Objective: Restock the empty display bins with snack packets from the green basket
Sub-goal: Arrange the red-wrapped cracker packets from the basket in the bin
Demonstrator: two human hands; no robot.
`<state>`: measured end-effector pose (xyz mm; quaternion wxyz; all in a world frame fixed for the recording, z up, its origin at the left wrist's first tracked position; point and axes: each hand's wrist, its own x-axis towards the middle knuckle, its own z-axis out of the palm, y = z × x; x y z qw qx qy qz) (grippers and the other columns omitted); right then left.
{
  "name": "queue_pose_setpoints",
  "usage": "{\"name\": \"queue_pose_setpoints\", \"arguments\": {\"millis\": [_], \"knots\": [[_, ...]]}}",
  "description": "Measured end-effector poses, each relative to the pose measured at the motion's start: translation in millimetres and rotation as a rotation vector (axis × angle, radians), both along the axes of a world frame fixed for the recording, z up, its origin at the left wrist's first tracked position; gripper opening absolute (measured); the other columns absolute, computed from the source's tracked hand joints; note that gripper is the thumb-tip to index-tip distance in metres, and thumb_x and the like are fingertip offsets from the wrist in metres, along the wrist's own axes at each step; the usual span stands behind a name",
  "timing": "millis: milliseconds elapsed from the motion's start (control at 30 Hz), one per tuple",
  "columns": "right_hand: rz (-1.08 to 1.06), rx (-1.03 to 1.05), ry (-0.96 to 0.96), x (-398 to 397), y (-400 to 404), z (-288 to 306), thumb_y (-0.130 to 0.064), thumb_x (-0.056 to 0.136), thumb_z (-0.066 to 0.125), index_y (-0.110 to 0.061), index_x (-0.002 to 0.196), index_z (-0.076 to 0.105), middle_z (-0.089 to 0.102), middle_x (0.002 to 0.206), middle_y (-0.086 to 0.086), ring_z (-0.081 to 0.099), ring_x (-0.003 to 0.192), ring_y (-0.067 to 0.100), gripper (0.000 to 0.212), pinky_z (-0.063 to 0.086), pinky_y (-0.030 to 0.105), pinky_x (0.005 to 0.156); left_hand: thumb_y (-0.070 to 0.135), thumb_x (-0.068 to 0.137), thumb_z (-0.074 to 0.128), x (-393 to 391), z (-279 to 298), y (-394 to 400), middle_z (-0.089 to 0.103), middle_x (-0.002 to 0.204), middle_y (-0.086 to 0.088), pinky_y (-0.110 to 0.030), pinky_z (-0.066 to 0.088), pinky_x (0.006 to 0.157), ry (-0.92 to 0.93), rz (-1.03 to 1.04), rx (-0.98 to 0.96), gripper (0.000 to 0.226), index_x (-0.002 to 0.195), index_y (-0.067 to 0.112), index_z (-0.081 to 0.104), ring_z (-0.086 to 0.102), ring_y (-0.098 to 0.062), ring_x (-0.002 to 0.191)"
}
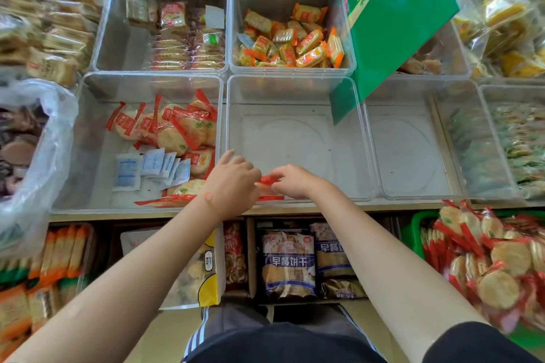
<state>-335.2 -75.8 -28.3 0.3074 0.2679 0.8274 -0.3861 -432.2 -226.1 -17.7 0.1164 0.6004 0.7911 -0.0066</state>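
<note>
Both hands meet at the front edge of the empty middle bin [298, 138]: left hand [233, 180] and right hand [295, 183] pinch one red snack packet [267, 183]. Green basket [413, 230] of packets sits lower right.

A wooden bench [295, 209] carries clear plastic bins edge to edge: an empty bin [298, 138], a second empty bin [410, 153] beside it, and a rice-cracker bin [88, 138].

Shop, snack aisle. Rows of clear display bins [289, 138] of wrapped crackers cover the counter; boxed biscuit bags [289, 262] sit under its front edge; green promo sign [392, 18] at back right; green basket [413, 233] at right.
</note>
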Motion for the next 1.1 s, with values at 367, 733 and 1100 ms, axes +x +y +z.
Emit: {"name": "queue_pose_setpoints", "arguments": {"millis": [367, 733, 1100], "knots": [[0.088, -0.064, -0.032, -4.0, -18.3, 21.0, -0.025, 0.101, 0.042, -0.026, 0.141, 0.053, 0.048, 0.149, 0.001, 0.041, 0.137, 0.022, 0.042, 0.031, 0.035, 0.114, 0.051, 0.098, 0.024, 31.9, -23.2, -32.4, 0.060, 0.134, -0.006, -0.058, 0.012, 0.118, 0.035, 0.201, 0.076, 0.055, 0.128, 0.023, 0.061, 0.040, -0.029, 0.139], [-0.574, 0.324, 0.614, 86.9, -11.3, 63.0, -0.004, 0.094, 0.043, -0.012, 0.092, 0.071, 0.068, 0.088, -0.002, 0.060, 0.085, 0.014, 0.029, 0.047, 0.025, 0.072, 0.033, 0.084, 0.047, 83.1, 11.6, 6.9, 0.069, 0.079, -0.001, -0.034, 0.047, 0.059, -0.115, 0.261, 0.491, 0.029, 0.088, 0.015, 0.070, 0.063, -0.027, 0.073], [-0.797, 0.459, 0.383, 307.9, 78.3, 17.6, -0.005, 0.086, 0.050, -0.012, 0.097, 0.068, 0.066, 0.100, 0.005, 0.059, 0.092, 0.023, 0.023, 0.047, 0.032, 0.075, 0.044, 0.092, 0.049, 255.0, 11.7, 136.3, 0.071, 0.105, 0.005, -0.031, 0.054, 0.080, -0.488, 0.057, -0.126, 0.027, 0.106, 0.031, 0.069, 0.063, -0.018, 0.091]]}}
